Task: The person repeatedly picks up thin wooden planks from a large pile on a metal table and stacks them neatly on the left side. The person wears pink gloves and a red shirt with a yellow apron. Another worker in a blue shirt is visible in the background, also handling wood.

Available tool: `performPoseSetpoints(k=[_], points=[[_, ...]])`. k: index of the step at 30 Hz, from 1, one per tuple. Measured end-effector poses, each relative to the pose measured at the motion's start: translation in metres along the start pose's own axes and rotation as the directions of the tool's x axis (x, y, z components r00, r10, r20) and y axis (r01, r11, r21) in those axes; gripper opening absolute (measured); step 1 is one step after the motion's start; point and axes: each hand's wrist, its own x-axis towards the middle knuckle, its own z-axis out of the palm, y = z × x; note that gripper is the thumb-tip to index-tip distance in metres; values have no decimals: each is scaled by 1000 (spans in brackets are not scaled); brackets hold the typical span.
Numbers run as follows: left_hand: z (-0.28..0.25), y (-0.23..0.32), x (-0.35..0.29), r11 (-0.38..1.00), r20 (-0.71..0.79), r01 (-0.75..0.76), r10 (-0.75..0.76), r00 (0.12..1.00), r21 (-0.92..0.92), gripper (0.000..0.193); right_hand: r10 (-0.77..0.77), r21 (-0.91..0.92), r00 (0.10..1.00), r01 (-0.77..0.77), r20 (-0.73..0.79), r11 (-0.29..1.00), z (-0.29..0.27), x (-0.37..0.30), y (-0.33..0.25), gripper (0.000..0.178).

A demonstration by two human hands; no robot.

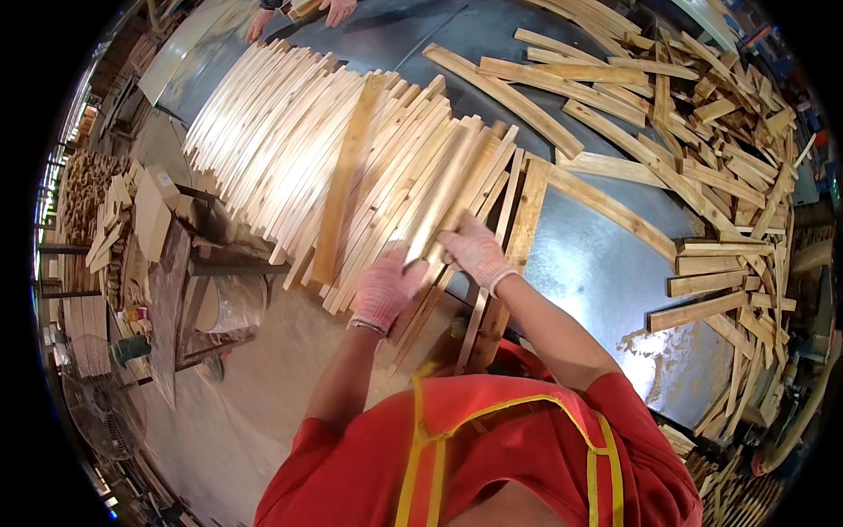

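A long row of pale wooden slats (272,132) lies side by side on the metal table. At its right end, my left hand (389,285), in a light pinkish glove, is closed on the near end of a slat (439,206). My right hand (477,252), gloved the same way, has its fingers curled over the neighbouring slat (471,189). Both of these slats are slightly blurred. One darker, wider board (349,176) lies across the row, left of my hands. To the right of my right hand, another board (524,220) points toward my body.
A jumbled heap of wooden offcuts (716,158) covers the right side of the metal table (597,237). Across the table, a co-worker's gloved hand (336,10) is near the slats. A wooden stand (176,299) and a fan (98,417) stand at the left.
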Motion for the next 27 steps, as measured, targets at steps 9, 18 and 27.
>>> performPoseSetpoints(k=[9,18,27], points=[[-30,-33,18,968,-47,192,-186,981,160,44,-529,-824,778,25,-340,566,-182,21,27,75],[-1,-23,11,804,-325,-248,472,820,541,63,-183,-887,932,-217,-313,408,-271,-2,64,68],[87,54,-98,939,14,-285,288,958,192,86,34,554,995,24,-95,832,-111,-23,112,31]])
